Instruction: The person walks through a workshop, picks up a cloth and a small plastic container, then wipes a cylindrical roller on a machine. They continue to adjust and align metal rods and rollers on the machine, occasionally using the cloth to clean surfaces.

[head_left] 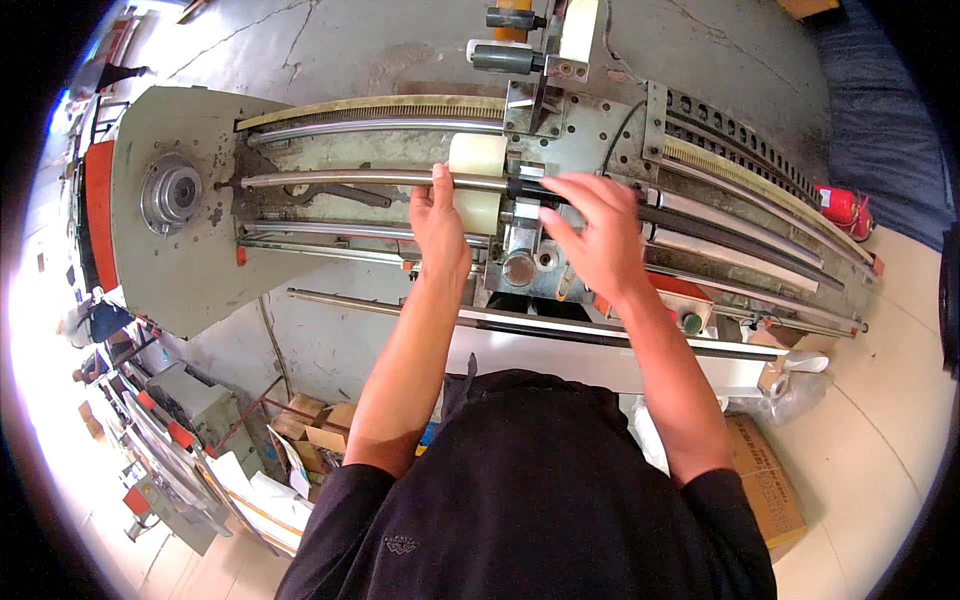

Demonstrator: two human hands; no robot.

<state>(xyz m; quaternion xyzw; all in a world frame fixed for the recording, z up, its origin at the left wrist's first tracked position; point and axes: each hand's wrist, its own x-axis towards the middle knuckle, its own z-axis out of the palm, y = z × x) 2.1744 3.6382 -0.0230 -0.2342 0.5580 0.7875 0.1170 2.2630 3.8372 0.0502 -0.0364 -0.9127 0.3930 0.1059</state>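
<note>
A long machine bed (590,130) lies across in front of me. My left hand (438,222) is closed round a thin steel rod (350,177), beside a cream-coloured roller block (478,155). The rod's left end lies near the round chuck (172,194) on the grey headstock (225,240). To the right the rod meets a black tube (690,222), which runs over the clamp blocks. My right hand (600,225) is at this tube, thumb and fingers apart on either side of it. The hand hides part of the tube, and whether it touches is hard to see.
Bright guide rails (340,228) run along the bed, with a flat wrench (350,192) between them. An arm with dark rollers (505,58) rises at the far side. A red control box (680,295) is near my right forearm. A red fire extinguisher (845,210) and cardboard boxes (765,485) stand on the floor.
</note>
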